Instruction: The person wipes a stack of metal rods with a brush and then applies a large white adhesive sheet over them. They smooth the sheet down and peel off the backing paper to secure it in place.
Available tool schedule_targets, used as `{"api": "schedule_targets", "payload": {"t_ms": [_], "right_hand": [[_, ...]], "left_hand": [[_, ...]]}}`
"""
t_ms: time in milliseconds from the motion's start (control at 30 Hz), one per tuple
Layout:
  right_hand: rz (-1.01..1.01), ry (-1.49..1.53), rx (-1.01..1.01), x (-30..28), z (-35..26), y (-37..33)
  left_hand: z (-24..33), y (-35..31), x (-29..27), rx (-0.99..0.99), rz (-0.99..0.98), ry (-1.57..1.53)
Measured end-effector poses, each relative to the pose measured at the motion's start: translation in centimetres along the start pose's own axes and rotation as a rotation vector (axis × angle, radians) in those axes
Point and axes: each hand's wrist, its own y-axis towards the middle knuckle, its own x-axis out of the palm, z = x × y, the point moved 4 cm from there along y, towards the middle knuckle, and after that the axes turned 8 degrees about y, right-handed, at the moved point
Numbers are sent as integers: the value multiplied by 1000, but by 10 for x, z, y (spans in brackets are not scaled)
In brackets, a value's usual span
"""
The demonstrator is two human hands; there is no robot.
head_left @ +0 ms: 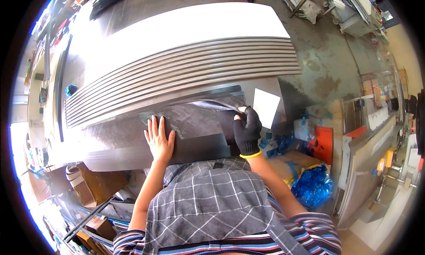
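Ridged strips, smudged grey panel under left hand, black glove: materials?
Ridged strips: probably metal, satin grey; straight highlights along them.
Grey panel under left hand: likely metal, dull; smeared sheen, coating possible.
Black glove: seemingly knit fabric, matte; yellow-edged cuff looks ribbed.

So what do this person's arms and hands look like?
The left hand is bare. The right hand wears a black glove with a bright yellow edge at the wrist, and some fingertips poke out. Both forearms are bare too, below stripy sleeves in dark, white, blue and reddish colours.
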Motion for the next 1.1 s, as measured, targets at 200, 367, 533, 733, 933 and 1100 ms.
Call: {"api": "schedule_targets", "payload": {"t_ms": [200, 367, 533, 733, 933, 1100], "right_hand": [[-181, -51, 47, -11, 10, 30], [-197, -15, 228, -6, 16, 37], [-107, 228, 209, -7, -19, 9], [-106, 315, 243, -10, -21, 17], [-112, 512, 336, -1, -13, 45], [-438, 488, 522, -9, -8, 48]], "left_hand": [[-11, 27, -28, 70, 236, -181], [13, 69, -58, 319, 179, -187], [54, 94, -62, 529, 33, -236], [52, 121, -56, 487, -214, -38], [49, 114, -67, 491, -271, 90], [25, 95, -85, 375, -278, 32]]}}
